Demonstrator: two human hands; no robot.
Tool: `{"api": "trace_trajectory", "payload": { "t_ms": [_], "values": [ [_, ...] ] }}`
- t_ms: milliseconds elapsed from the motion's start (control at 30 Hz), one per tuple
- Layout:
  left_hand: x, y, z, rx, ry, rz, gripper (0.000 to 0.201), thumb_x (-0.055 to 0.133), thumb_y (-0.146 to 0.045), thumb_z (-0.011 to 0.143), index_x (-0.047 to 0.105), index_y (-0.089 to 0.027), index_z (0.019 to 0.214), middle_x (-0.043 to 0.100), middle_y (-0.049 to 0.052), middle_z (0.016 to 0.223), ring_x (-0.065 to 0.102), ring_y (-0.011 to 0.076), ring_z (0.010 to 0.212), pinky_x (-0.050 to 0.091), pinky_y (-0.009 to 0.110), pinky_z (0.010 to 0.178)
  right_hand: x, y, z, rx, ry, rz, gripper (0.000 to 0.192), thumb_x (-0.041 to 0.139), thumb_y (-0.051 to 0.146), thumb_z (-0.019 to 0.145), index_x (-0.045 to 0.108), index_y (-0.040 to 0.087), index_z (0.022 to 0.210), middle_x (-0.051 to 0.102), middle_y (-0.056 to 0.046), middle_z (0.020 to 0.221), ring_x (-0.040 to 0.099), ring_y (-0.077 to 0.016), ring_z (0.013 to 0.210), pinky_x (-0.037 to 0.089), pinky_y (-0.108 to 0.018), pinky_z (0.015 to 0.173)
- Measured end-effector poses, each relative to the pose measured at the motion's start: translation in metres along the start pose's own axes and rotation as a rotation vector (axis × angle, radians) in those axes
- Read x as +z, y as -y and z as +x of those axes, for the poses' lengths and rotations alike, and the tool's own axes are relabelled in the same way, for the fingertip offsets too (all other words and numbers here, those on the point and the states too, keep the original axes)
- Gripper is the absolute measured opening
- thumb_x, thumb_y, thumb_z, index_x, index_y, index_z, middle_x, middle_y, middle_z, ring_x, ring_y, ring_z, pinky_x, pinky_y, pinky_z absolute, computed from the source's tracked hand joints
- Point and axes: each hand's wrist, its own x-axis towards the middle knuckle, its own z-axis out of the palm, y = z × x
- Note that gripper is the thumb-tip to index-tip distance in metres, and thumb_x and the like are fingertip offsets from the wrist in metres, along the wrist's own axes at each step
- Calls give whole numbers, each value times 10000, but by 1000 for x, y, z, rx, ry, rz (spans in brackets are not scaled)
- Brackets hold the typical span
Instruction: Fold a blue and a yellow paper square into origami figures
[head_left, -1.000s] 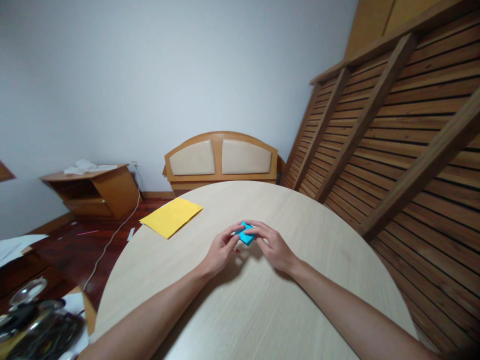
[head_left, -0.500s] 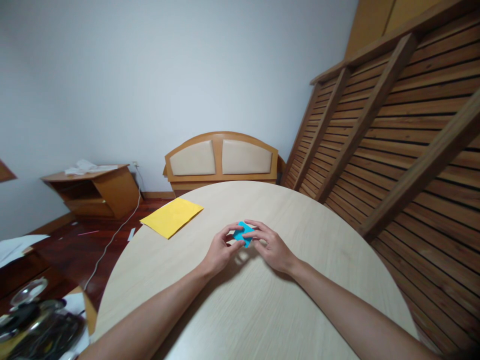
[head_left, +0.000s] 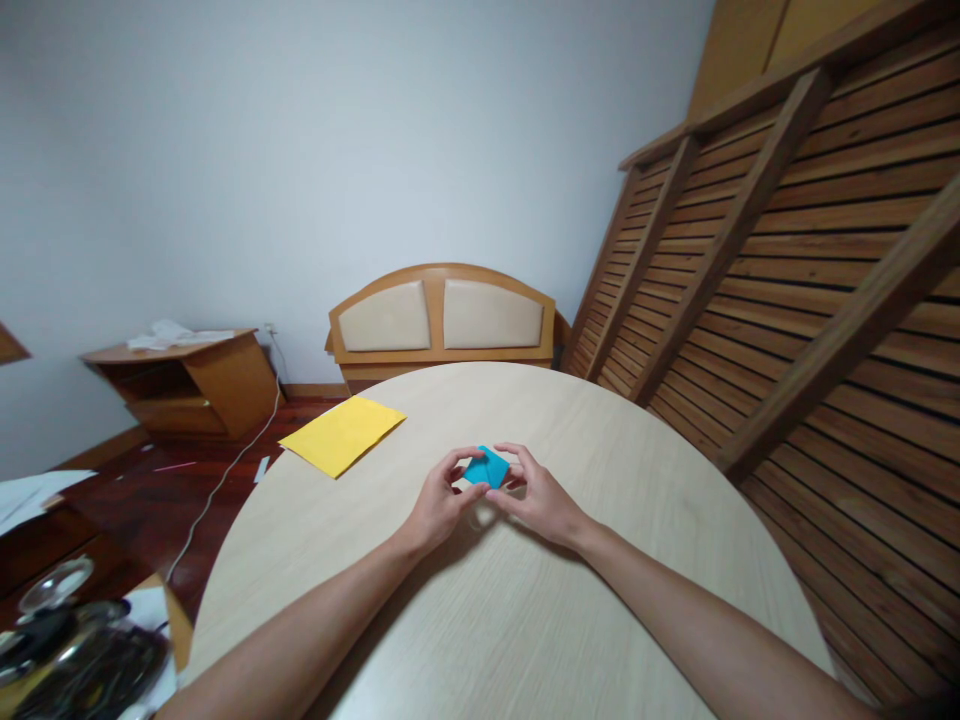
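Observation:
A small folded piece of blue paper [head_left: 487, 468] is held up between my hands, above the round wooden table [head_left: 480, 620]. My left hand [head_left: 444, 497] pinches its left side, thumb below and fingers behind and above. On the other side, my right hand [head_left: 541, 497] has its thumb at the paper's lower corner and its fingers at the right and upper edges. Crease lines or flap edges show on the face turned to me. Some fingertips are hidden behind the paper.
Yellow paper [head_left: 343, 436] lies at the table's far left edge. A padded headboard [head_left: 439, 352] stands beyond the table, and a slatted wooden panel [head_left: 750, 290] leans along the right. At the left are a low cabinet [head_left: 217, 385] and a white cable [head_left: 221, 480] on the floor.
My right fingers have moved off the front of the blue paper to its edges, and my right thumb has come to its lower corner. More of its face now shows.

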Motion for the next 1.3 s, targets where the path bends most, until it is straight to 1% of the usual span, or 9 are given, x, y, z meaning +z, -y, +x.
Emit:
{"api": "trace_trajectory", "payload": {
  "t_ms": [167,300,400,500,667,833,1100,1200,1300],
  "values": [
    [1,-4,-1,-36,4,-13,587,759,-367,753,548,-200,1275,611,136,1251,638,243,1013,486,236,622,0,3,0,20,1,43,606,710,306,828,401,193,1336,716,-66,981,676,-194,861,525,-376,826],
    [1,-7,-1,-99,12,-54,671,732,-461,784,486,-195,1348,640,149,1189,647,252,988,486,228,570,-1,1,0,-2,-6,20,596,698,280,833,404,200,1346,709,-59,968,667,-186,847,521,-371,818],
    [1,-6,0,-112,21,-41,623,704,-530,796,543,-160,1271,671,153,1121,651,259,960,465,220,529,-1,-1,1,-9,-17,8,588,699,283,835,412,203,1341,701,-51,944,660,-183,828,526,-361,793],
    [0,-4,1,-108,36,-16,568,694,-560,798,610,-128,1156,695,158,1071,651,262,937,469,239,545,-1,-2,2,-10,-21,11,586,700,300,839,413,198,1339,697,-55,954,655,-179,832,523,-348,782],
    [0,0,2,-97,40,21,470,688,-520,822,671,-115,1060,712,153,1022,644,239,894,496,284,644,-2,-2,2,-9,-6,34,570,687,313,851,412,195,1337,711,-63,981,660,-178,832,514,-343,785],
    [-1,0,2,-96,18,59,409,688,-502,819,697,-121,968,720,130,931,636,222,829,491,289,657,-2,0,2,-15,-13,13,555,691,294,843,435,191,1324,717,-63,984,663,-177,828,511,-346,794],
    [-1,2,3,-137,22,29,407,707,-506,786,721,-113,893,718,109,829,614,186,720,438,255,570,-3,-2,2,-22,-4,-3,498,702,265,825,499,180,1271,715,-72,1028,669,-185,869,512,-353,812],
    [-2,4,3,-157,26,10,413,708,-517,787,726,-111,858,712,109,782,608,175,671,424,255,547,-3,-4,3,-24,-4,-5,465,701,271,829,518,181,1247,716,-64,1008,671,-188,873,511,-361,823],
    [-2,5,3,-180,47,5,468,691,-564,793,734,-103,860,719,125,776,630,185,680,421,253,546,-4,-7,4,-26,0,10,440,693,265,838,523,182,1236,716,-53,974,677,-190,876,506,-364,831]
  ]
}}
